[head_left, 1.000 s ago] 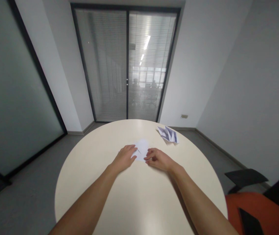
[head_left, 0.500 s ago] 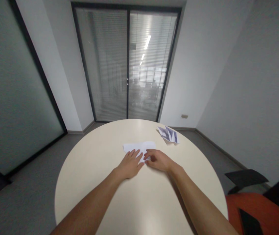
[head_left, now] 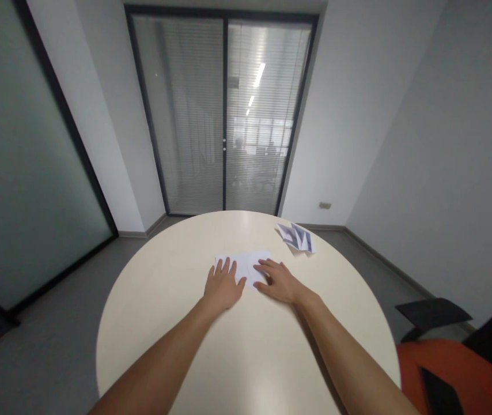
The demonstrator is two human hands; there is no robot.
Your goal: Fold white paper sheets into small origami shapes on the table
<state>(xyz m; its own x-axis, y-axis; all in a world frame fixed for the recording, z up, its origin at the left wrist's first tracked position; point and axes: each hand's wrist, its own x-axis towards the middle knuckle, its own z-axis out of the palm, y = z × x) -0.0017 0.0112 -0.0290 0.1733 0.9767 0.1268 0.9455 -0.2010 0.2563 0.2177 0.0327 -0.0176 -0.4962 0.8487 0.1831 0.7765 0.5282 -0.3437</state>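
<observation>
A white sheet of paper (head_left: 246,266) lies on the round table in front of me, apparently folded. My left hand (head_left: 223,287) rests flat across the paper's left part, fingers spread and pointing away from me. Over the right edge sits my right hand (head_left: 279,281), its fingers slightly bent and its thumb apart from them. Its fingertips touch the sheet or hover just above it; the right end of the paper is partly hidden beneath. Neither hand grips the sheet.
A folded white and purplish paper piece (head_left: 298,238) stands near the far right rim of the round cream table (head_left: 163,276). An orange and black chair (head_left: 453,369) is at the lower right. Beyond the table is a glazed partition with blinds (head_left: 185,115).
My left hand has slid left over the paper, away from the right hand, uncovering the middle of the sheet. The right hand's fingers have opened slightly and stay at the right edge.
</observation>
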